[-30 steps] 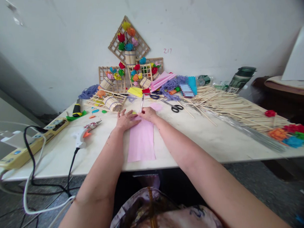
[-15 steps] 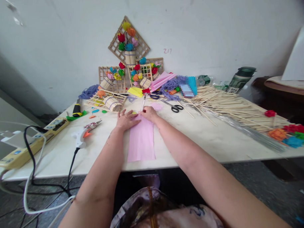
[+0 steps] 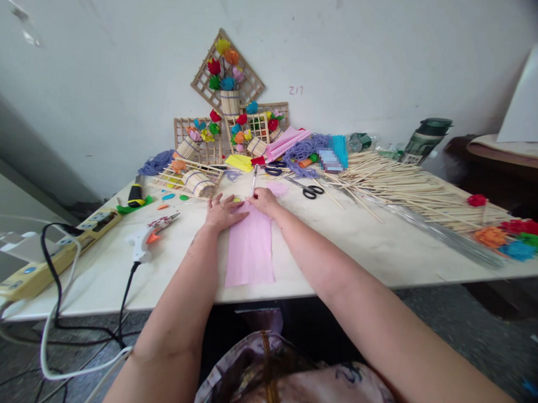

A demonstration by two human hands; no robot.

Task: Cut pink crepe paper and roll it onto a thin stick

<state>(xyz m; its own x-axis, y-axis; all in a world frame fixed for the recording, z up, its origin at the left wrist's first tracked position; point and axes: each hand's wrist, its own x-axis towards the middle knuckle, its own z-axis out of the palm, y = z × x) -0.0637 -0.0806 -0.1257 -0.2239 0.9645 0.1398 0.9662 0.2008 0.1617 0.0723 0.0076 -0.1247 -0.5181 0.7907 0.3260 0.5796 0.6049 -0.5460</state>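
A strip of pink crepe paper [image 3: 250, 254] lies flat on the white table, its near end close to the front edge. My left hand [image 3: 224, 213] rests on the paper's far left corner with fingers spread. In my right hand [image 3: 263, 201] a slim pen [image 3: 254, 180] stands nearly upright over the paper's far end; its tip is hidden by the fingers. A small yellow piece [image 3: 237, 200] shows between the hands. Just beyond my right hand lies a pink paper cutout [image 3: 278, 189].
A hot glue gun [image 3: 144, 238] and a power strip [image 3: 59, 253] with cables are at left. Black-handled scissors [image 3: 312, 192] lie right of centre. Thin wooden sticks [image 3: 397, 188] spread across the right. Lattice frames with paper flowers [image 3: 229, 76] lean on the wall.
Both hands, the pen and the pink paper stay practically in place. The view has shifted very slightly.
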